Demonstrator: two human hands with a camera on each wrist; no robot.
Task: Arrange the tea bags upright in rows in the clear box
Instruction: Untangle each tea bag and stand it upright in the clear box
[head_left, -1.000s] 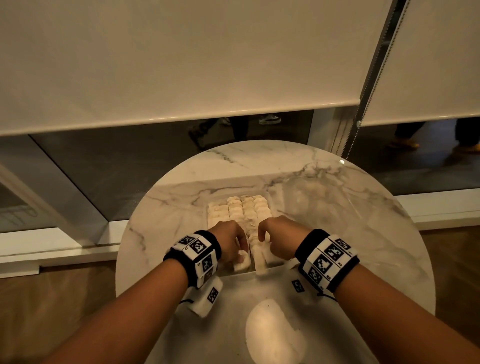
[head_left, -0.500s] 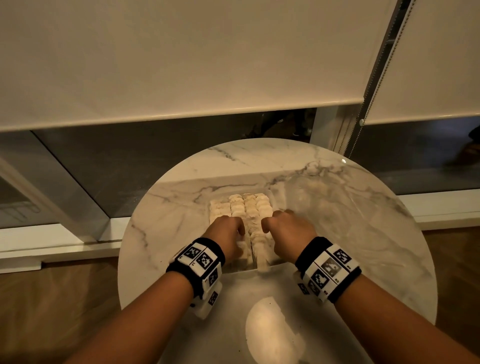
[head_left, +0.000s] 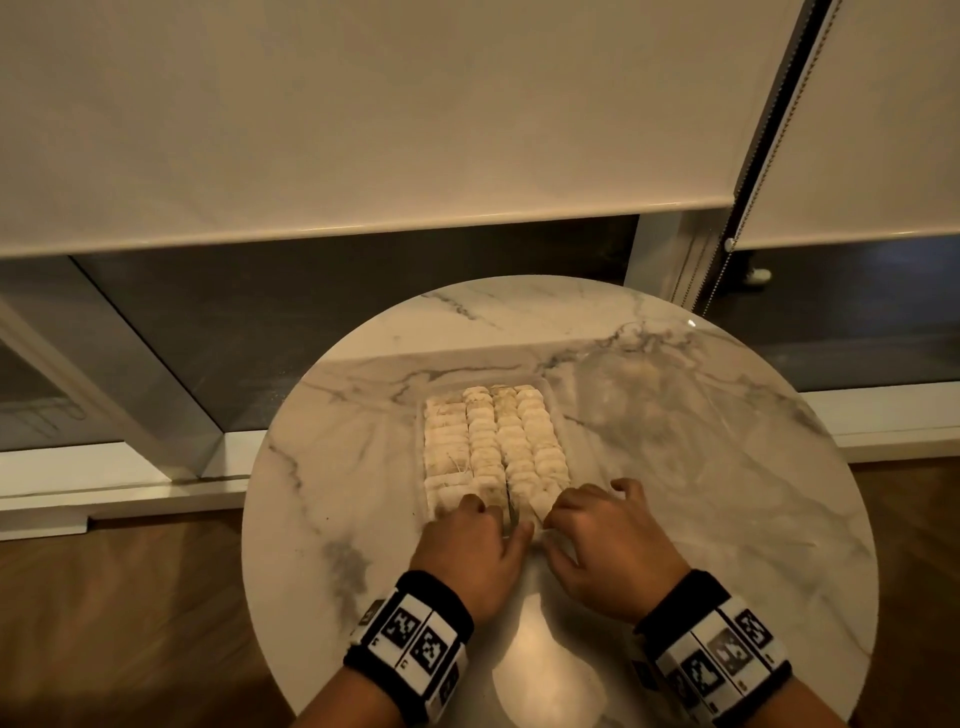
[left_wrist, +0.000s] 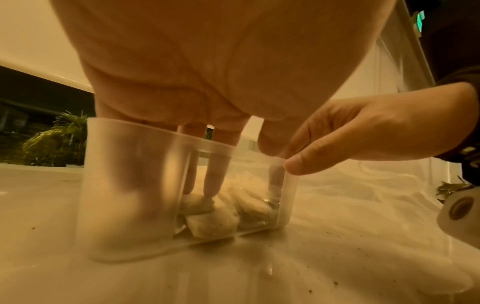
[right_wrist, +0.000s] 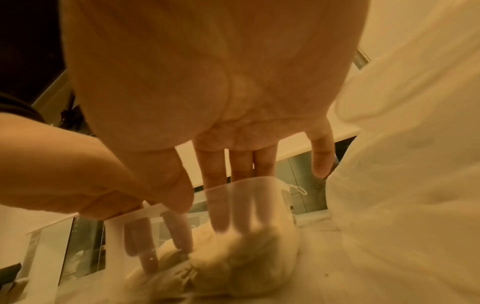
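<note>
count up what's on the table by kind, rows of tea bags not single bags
rows of tea bags: 4
clear box: 1
clear plastic bag: 1
hands in the box, left hand and right hand: 2
total: 8

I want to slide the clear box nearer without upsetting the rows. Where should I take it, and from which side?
Take the box by its two long side walls, low down, one hand from each side. The top is open and the tea bags stand packed, so a grip from above would likely disturb them.
</note>
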